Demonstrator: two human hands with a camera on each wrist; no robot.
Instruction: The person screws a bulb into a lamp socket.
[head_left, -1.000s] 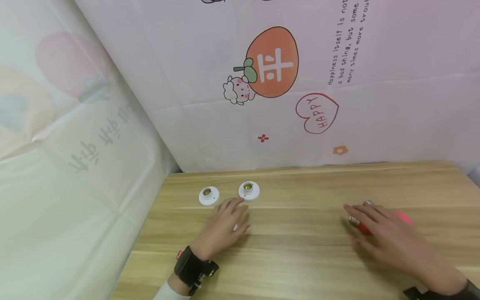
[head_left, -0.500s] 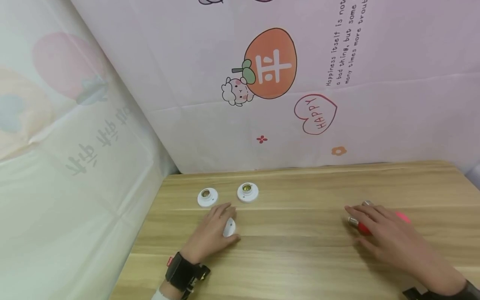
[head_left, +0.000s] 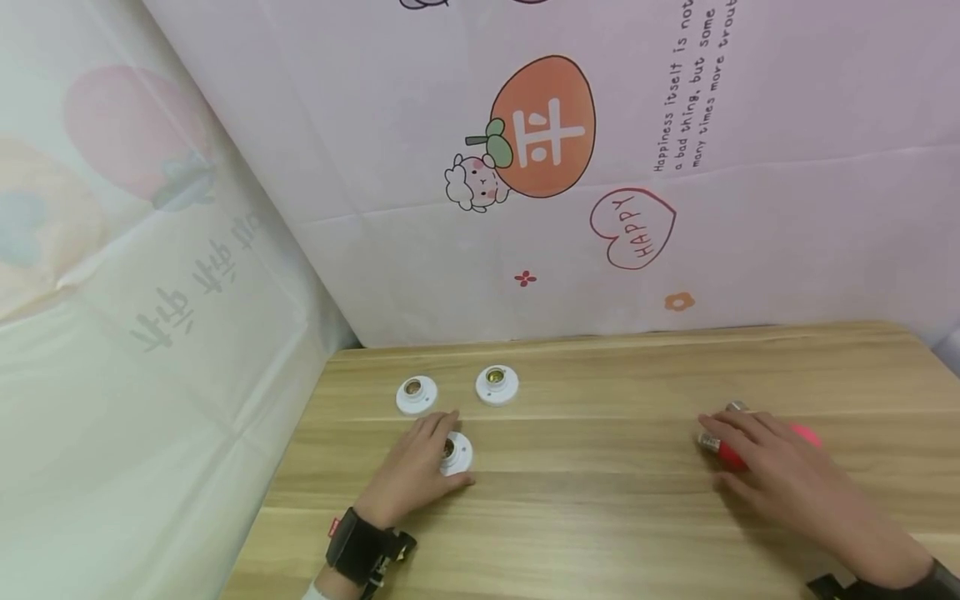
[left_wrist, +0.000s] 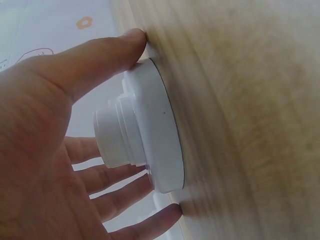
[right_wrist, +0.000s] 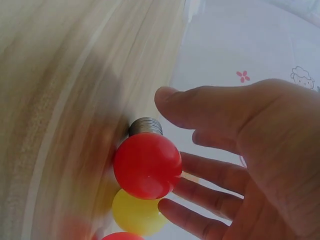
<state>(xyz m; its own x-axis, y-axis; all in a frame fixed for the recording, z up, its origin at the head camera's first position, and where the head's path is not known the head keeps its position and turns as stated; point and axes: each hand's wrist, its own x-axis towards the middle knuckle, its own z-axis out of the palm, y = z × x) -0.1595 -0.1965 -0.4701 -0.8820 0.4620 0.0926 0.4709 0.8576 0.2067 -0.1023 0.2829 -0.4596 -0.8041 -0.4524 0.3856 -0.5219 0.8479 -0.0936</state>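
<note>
- Toward the desk's (head_left: 585, 542) left edge, left hand (head_left: 411, 475) held fingers spread round a socket (head_left: 461, 455).
- Right hand (head_left: 795, 483): fingers parted by red bulb (right_wrist: 148, 166).
- Only right wrist view showed yellow bulb (right_wrist: 137, 214).

I see a smooth plastic socket (left_wrist: 157, 125), a glossy red bulb (right_wrist: 147, 167), its ridged metal base (right_wrist: 145, 126), and a wood-grained table (head_left: 585, 517).

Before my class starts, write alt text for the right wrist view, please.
A right hand beside a red bulb with a metal base on a wooden surface. A yellow bulb shows partly behind, with another red object at the bottom edge.
</note>
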